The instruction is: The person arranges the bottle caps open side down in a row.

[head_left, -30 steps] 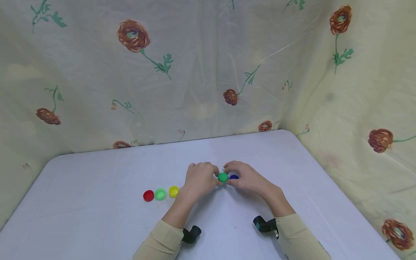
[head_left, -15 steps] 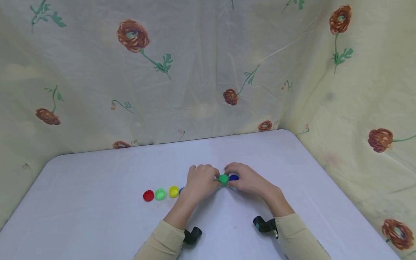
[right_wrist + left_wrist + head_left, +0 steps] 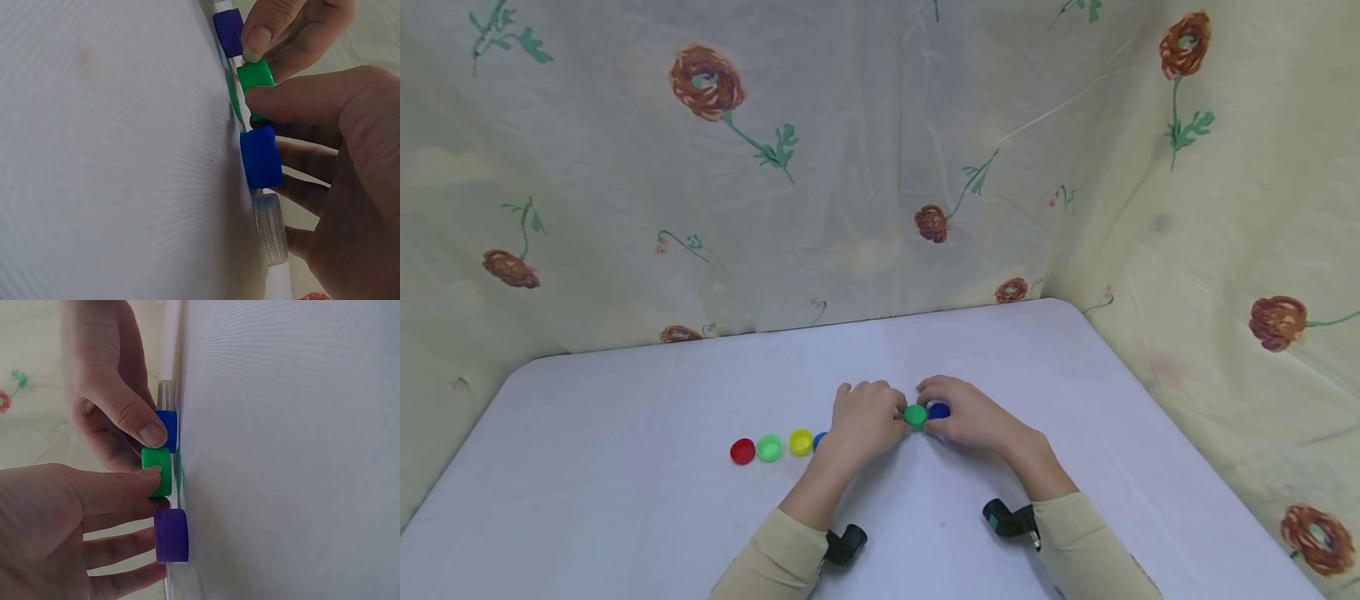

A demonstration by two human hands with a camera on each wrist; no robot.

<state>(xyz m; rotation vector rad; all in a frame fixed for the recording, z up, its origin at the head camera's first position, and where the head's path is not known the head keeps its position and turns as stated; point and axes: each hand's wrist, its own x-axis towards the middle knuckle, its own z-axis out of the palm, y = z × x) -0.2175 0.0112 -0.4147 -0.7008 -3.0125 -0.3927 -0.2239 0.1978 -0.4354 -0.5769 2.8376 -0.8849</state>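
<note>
Both hands meet at a green bottle cap point(image 3: 915, 416) near the middle of the table. My left hand point(image 3: 867, 418) pinches it from one side, its thumb on the cap in the left wrist view. From the other side my right hand point(image 3: 966, 409) also pinches it, with thumb and finger at the rim. The green cap is held just over the tabletop. A dark blue cap point(image 3: 262, 158) stands beside it, under the right hand's fingers. Next to the left hand's fingers sits a ridged purple cap point(image 3: 171, 535), hidden in the head view.
Left of the hands, a red cap point(image 3: 742, 452), a light green cap point(image 3: 769, 448) and a yellow cap point(image 3: 801, 442) lie in a row. A blue cap point(image 3: 819, 439) is partly behind the left wrist. A clear ridged cap point(image 3: 271, 229) stands beyond the dark blue one.
Both hands and the green cap have shifted slightly toward the front of the table. The blue cap by the left wrist has come into view. The row of caps has stayed put.
</note>
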